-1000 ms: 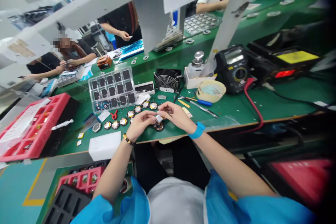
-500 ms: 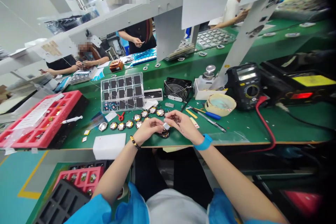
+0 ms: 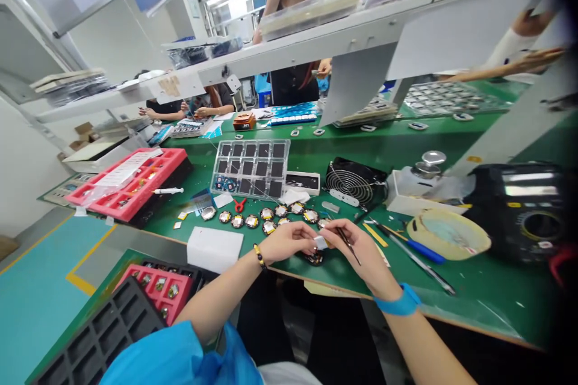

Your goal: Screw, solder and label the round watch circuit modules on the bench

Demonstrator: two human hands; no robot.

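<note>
My left hand [image 3: 289,242] is closed in a pinch at a small white rectangular piece [image 3: 321,243]. My right hand [image 3: 361,251] comes to the same piece from the other side, its thumb and finger at the piece's edge. A dark, thin pair of tweezers [image 3: 348,245] is gripped in my right hand, pointing down toward me. Just beneath the fingertips lies a round dark circuit board [image 3: 315,258], partly hidden by my left hand. Behind the hands, several round boards with white and yellow parts [image 3: 267,213] lie in rows.
A clear compartment tray [image 3: 250,168] stands behind the boards, with red pliers [image 3: 239,205] before it. To the right are a black fan [image 3: 354,183], a yellowish bowl [image 3: 447,234] and a blue pen [image 3: 427,251]. A white foam block [image 3: 214,249] lies left, near a pink tray [image 3: 130,183].
The view has swung, so the bench and both hands sit further right and lower in the picture. My hands stay together at the white piece, the tweezers still in my right hand.
</note>
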